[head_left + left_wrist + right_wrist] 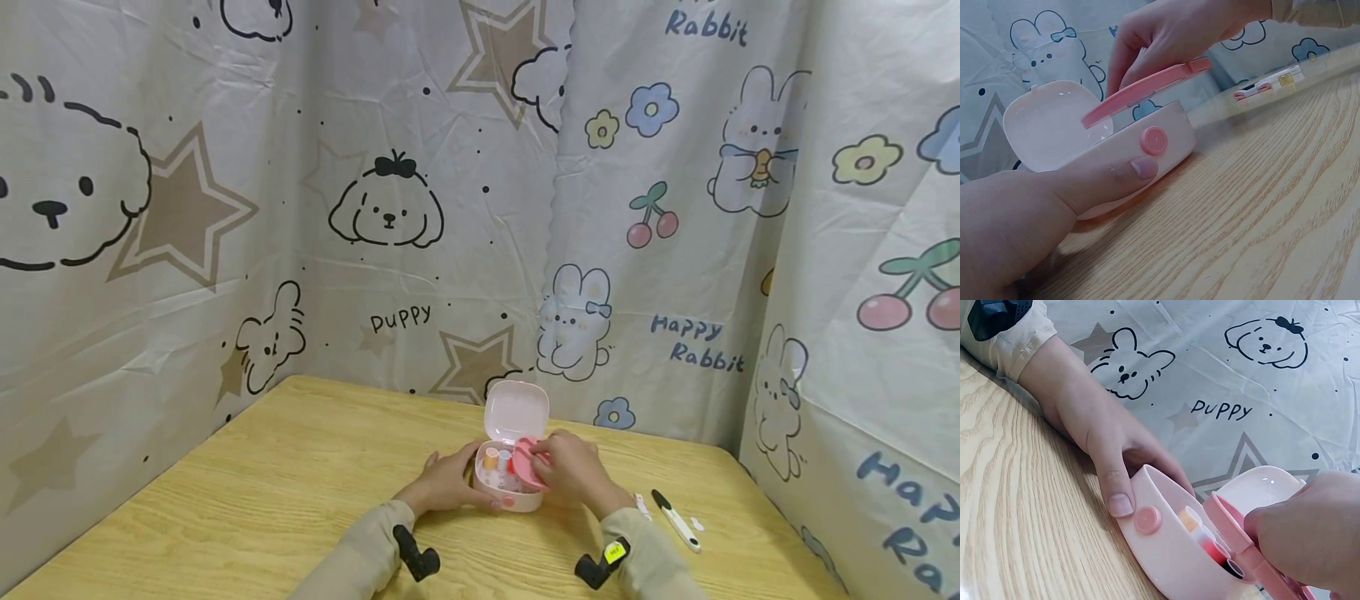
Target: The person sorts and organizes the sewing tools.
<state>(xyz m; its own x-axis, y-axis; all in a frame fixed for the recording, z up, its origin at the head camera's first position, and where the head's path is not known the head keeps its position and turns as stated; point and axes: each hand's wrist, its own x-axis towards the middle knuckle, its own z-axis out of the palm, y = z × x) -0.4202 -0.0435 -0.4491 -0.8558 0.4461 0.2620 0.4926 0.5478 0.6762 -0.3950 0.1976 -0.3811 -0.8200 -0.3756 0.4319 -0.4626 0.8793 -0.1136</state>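
A pale pink sewing box (525, 502) stands on the table with its lid (517, 410) raised at the back. My left hand (448, 483) grips its left side, thumb on the front wall beside the round pink button (1154, 140) and the other fingers round the back. Over the right part of the box, my right hand (576, 471) holds a darker pink insert tray (525, 467) by its edge, tilted and raised above the rim. Inside the box several thread spools stand in a row, among them an orange one (1189, 519), a red one (1214, 551) and a black one (1232, 569).
To the right on the wooden table (300, 500) lies a slim black-and-white tool (677, 521), with a small white piece (697, 524) beside it. A pink bundle (1252, 91) lies there too. Printed cloth curtains (420, 275) hang behind and at both sides.
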